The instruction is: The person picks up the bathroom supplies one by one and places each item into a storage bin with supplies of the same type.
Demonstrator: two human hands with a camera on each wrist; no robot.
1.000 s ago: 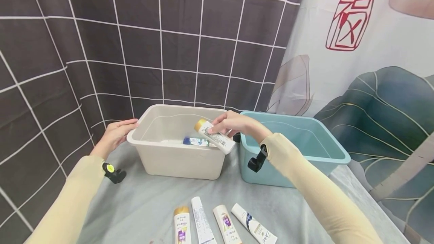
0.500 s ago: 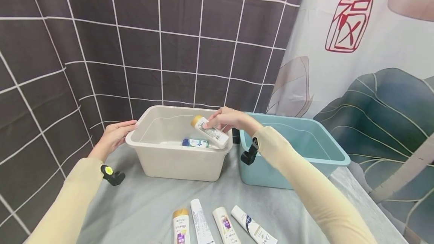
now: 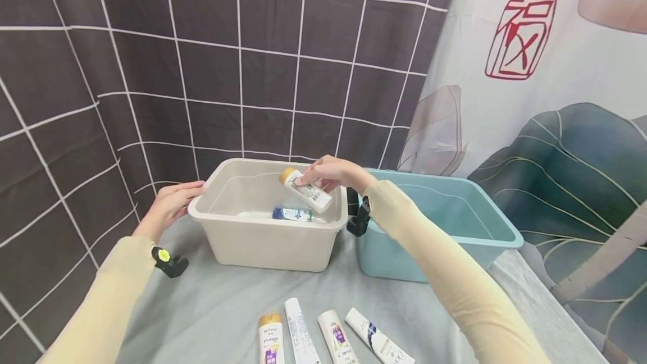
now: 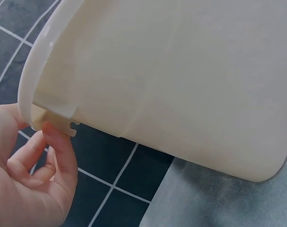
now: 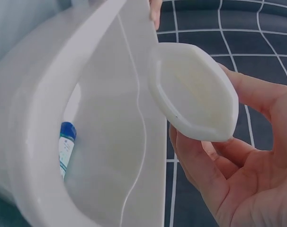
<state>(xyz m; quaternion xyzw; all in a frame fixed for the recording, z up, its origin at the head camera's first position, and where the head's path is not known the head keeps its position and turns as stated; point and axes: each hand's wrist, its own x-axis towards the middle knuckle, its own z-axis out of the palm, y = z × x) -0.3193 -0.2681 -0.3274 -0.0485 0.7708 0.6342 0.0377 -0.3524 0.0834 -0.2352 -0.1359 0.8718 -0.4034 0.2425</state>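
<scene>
My right hand (image 3: 333,173) holds a white bottle with a gold cap (image 3: 309,191), tilted with the cap up and to the left, over the beige bin (image 3: 268,246). In the right wrist view the bottle's pale base (image 5: 195,92) faces the camera, between thumb and fingers. At the bin's left end, my left hand (image 3: 169,206) grips the rim. The left wrist view has its fingers (image 4: 60,151) curled under the rim by a small notched tab. Inside the bin lies a tube with a blue cap (image 3: 292,214).
A blue-green bin (image 3: 399,254) stands just right of the beige one. Nearer on the grey cloth (image 3: 217,308) lie a gold-capped bottle (image 3: 271,339), a white tube (image 3: 300,333), a white bottle (image 3: 337,339) and a Dove tube (image 3: 379,337). A dark gridded curtain (image 3: 268,77) hangs behind.
My right hand has carried the gold-capped bottle leftward and slightly up, from the beige bin's front right rim to over its interior. The left hand stays at the rim.
</scene>
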